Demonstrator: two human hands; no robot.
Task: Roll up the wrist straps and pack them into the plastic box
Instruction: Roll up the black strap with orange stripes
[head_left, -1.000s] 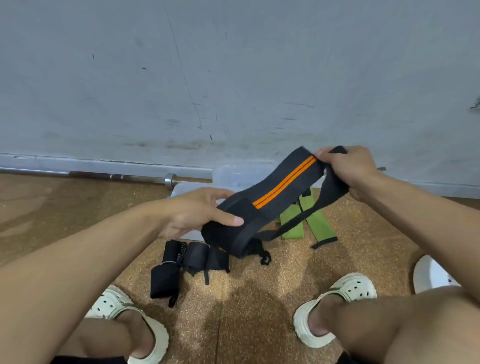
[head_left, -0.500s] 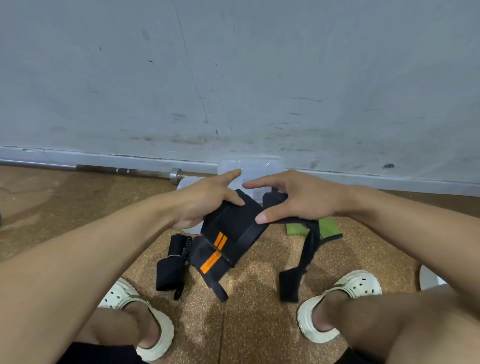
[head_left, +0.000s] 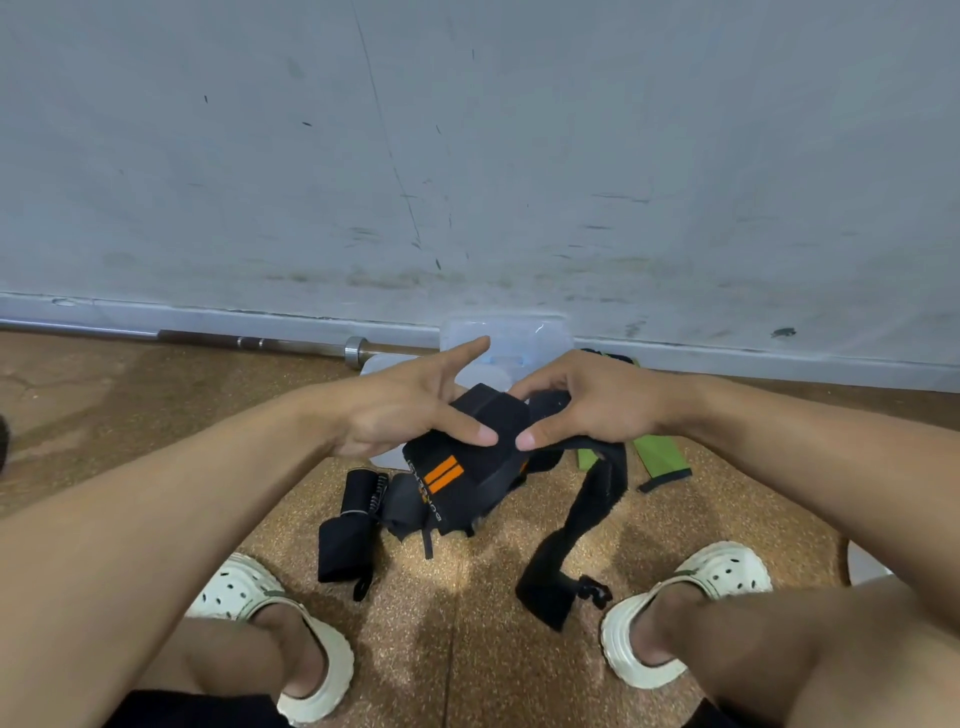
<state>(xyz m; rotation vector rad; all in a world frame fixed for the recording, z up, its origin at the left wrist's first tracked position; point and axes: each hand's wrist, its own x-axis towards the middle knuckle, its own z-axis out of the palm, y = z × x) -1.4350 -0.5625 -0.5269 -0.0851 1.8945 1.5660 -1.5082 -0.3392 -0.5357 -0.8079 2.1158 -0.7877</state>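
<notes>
Both hands pinch the black wrist strap with orange stripes (head_left: 457, 457) mid-frame — left hand (head_left: 400, 410) thumb on top, forefinger straight toward 12 o'clock; right hand (head_left: 587, 400) curled round it. Its tail trails toward 5 o'clock. The plastic box (head_left: 506, 338) sits just behind, at 12 o'clock.

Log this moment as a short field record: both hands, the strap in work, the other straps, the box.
left hand: thumb pinches the strap, forefinger stretched out
right hand: grips the same strap
black and orange strap: partly rolled, tail hanging to the floor
black straps: on the floor below the hands
green straps: on the floor, right of the hands
plastic box: against the wall, behind the hands
</notes>
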